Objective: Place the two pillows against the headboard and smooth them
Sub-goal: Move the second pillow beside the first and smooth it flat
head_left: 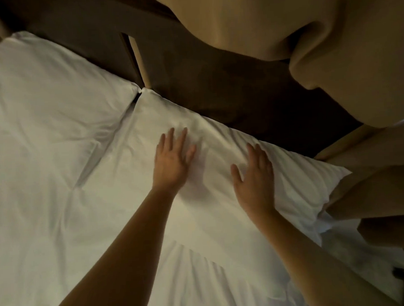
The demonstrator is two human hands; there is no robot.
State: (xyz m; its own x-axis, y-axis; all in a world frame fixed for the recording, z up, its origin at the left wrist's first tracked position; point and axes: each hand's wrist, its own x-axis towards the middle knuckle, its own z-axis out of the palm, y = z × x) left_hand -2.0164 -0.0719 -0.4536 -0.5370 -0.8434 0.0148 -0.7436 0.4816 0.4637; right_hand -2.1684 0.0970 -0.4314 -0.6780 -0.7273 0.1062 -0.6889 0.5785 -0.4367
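White, two pillows lie side by side against the headboard (216,89): left pillow (41,102) at 10 o'clock, right pillow (222,194) central. Left hand (172,161) and right hand (254,180) press it, fingers spread flat.

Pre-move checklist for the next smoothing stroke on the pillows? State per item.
1. Both pillows at the headboard: ok. The left pillow and the right pillow both lie with their far edges along it.
2. Pillows side by side: ok, corners meet near the middle with a narrow dark gap below.
3. Left hand flat and open on the right pillow: ok.
4. Right hand flat and open on the same pillow: ok.
5. Right pillow smooth: not ok, creases show around the hands and toward its right end.
6. Left pillow smooth: not ok, folds run across it near the middle gap.
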